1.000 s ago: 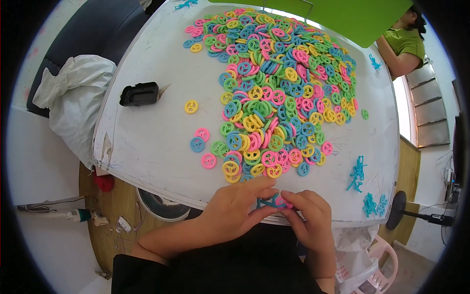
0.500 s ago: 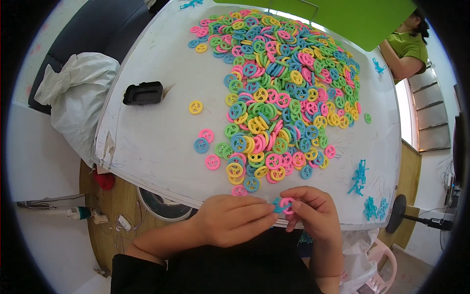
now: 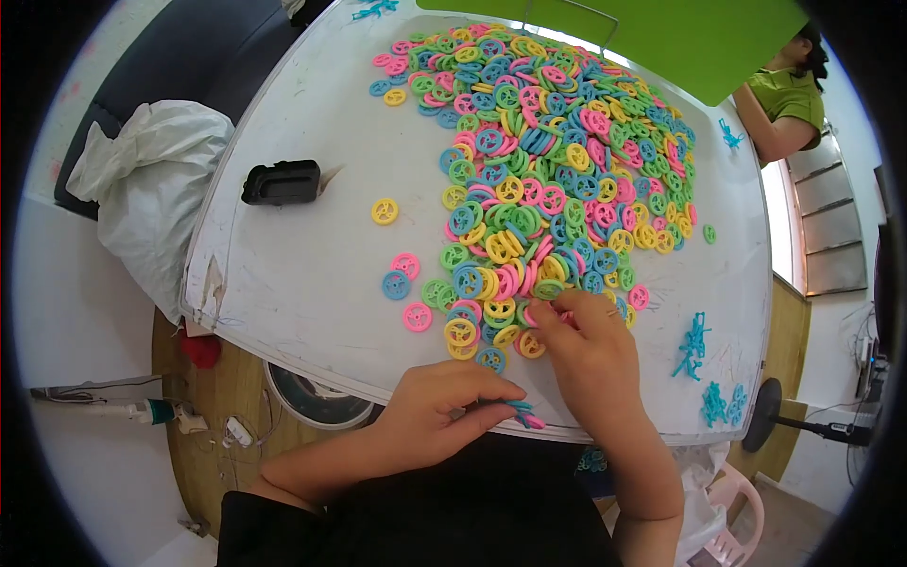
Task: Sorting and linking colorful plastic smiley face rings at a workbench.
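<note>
My left hand [image 3: 453, 406] is closed near the table's front edge, pinching a small blue plastic piece [image 3: 520, 406] with a pink wheel [image 3: 535, 421] on its end. The fingers cover part of both. At the near side of a big heap of toy wheels [image 3: 515, 189], my right hand [image 3: 590, 350] has its fingertips bent down around a pink wheel [image 3: 531, 315], which is mostly hidden by the hand. A green wheel [image 3: 549, 290] lies right beside those fingertips. The heap's spoked wheels are pink, blue, green and yellow.
Thin blue plastic pieces [image 3: 693, 346] lie at the table's right, with more blue parts [image 3: 715, 404] nearer. A black tray [image 3: 282, 182] and a loose yellow wheel [image 3: 385, 211] sit at left. Beyond the green board [image 3: 661, 38], a person in green [image 3: 784, 104] sits far right.
My right hand has left the pink wheel and moved forward to the heap. My left hand keeps the blue piece, with the pink wheel now tilted edge-on.
</note>
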A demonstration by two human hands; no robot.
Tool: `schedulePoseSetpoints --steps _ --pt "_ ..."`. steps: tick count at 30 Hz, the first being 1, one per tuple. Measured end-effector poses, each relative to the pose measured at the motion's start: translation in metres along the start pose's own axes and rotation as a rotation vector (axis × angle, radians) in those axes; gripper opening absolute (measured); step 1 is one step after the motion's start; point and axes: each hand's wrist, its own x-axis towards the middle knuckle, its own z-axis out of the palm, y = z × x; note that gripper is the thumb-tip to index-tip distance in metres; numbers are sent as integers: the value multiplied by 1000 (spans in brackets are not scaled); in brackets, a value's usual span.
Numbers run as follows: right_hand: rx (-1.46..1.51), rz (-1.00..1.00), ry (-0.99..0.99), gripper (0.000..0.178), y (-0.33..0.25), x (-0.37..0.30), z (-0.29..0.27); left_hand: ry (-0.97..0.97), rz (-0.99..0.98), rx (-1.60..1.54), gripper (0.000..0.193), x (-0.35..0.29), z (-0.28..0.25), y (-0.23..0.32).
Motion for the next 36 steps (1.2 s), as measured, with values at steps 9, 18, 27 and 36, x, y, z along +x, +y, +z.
schedulePoseSetpoints --steps 9,18,27,36 --pt "172 43 30 35 7 -20 -11 29 -86 -7 21 7 4 5" --pt "1534 653 5 10 -7 -45 -16 106 -114 -129 21 15 22 3" --pt "1658 770 173 12 -18 -51 1 190 46 72 20 18 32 -4" --pt "1504 866 186 8 -26 -55 -1 305 339 309 24 19 42 -3"
